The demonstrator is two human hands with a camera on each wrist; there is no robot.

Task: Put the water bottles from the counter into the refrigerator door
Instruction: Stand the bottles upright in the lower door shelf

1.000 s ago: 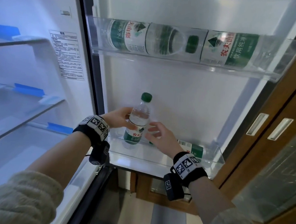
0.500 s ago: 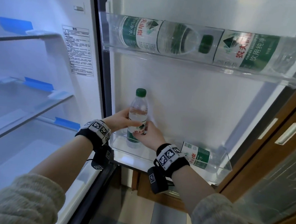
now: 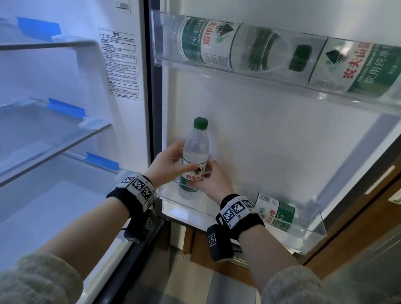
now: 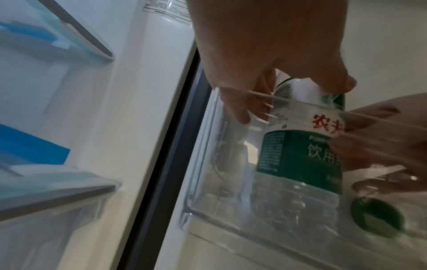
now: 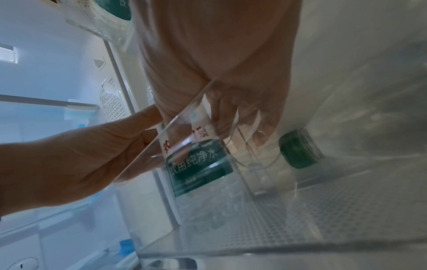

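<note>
The right hand [image 3: 213,179] has closed in since a second ago: then it hovered just short of the clear plastic water bottle with the green cap and green-and-white label [image 3: 194,156]; now its fingers curl round the label from the right. The left hand [image 3: 169,165] keeps its grasp on the opposite side, thumb across the front at the top of the label, as it did before. The bottle itself stands as upright as it did and has shifted toward the hinge end of the clear plastic lower door bin [image 3: 317,220], its base down inside the bin; whether it rests on the bin floor I cannot tell.

Both forearms reach forward and slightly up, wrists banded with black straps, the hands meeting round the bottle. From the left wrist, the left fingers [image 4: 235,107] pinch the upper label above the bin's rim.

A second bottle lying on its side [image 3: 278,214] sits in the same bin to the right, its green cap [image 5: 298,149] pointing toward the upright one. Two more bottles lie flat in the upper clear door bin [image 3: 246,76].
</note>
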